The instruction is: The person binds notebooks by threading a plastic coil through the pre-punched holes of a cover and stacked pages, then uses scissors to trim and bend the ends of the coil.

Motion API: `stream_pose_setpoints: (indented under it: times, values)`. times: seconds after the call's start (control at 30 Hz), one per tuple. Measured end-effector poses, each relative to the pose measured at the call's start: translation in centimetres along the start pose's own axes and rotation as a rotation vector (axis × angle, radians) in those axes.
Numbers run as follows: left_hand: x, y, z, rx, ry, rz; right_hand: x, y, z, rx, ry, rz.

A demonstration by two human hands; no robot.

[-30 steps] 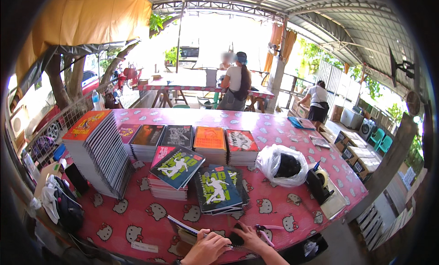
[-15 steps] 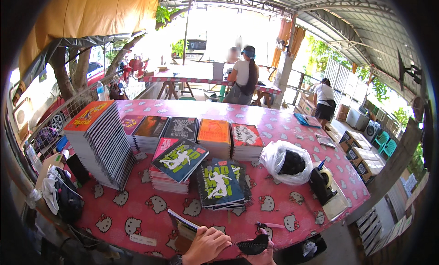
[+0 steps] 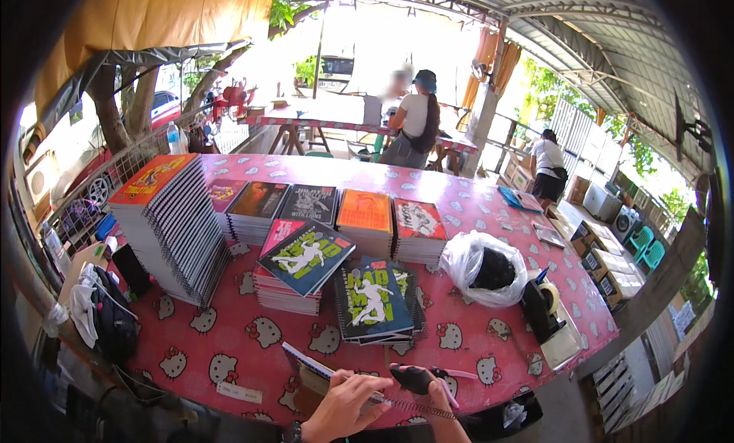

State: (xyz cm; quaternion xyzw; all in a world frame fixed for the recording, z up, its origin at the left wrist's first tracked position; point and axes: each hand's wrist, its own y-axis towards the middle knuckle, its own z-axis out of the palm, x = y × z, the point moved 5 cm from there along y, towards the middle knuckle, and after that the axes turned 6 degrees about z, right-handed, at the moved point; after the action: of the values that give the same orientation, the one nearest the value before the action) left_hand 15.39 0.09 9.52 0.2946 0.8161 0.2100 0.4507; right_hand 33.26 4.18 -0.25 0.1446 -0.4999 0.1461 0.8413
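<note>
rounded black piece — right fingers curled round it, left fingers spread on notebook

A dark band sits at the left wrist, the right forearm bare.

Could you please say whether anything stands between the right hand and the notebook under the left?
Yes: a dark coil lies between the right hand and the left hand, which covers part of the notebook.

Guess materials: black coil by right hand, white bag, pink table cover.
Thin black spiral coil: plastic or coated metal, finish unclear; fine loops show. Crumpled white bag: likely thin glossy plastic; translucent, creased. Flat pink table cover: probably glossy vinyl; bright reflections.
</note>
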Motion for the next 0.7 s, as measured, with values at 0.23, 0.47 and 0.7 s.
stream_pose_setpoints:
  times: [0.23, 0.47, 0.7]
  values:
    - [0.9, -1.5, 0.9, 0.062, 0.267, 0.13, 0.0, -0.7, -0.2, 0.036, -0.231, 0.096]
    - [2.2, -1.8, 1.5, 0.142, 0.275, 0.148, 1.4, -0.8, 0.8, 0.069, -0.403, 0.163]
    - [2.2, -1.5, 1.0, 0.132, 0.298, 0.155, 2.4, -0.1, -0.3, 0.05, -0.674, 0.056]
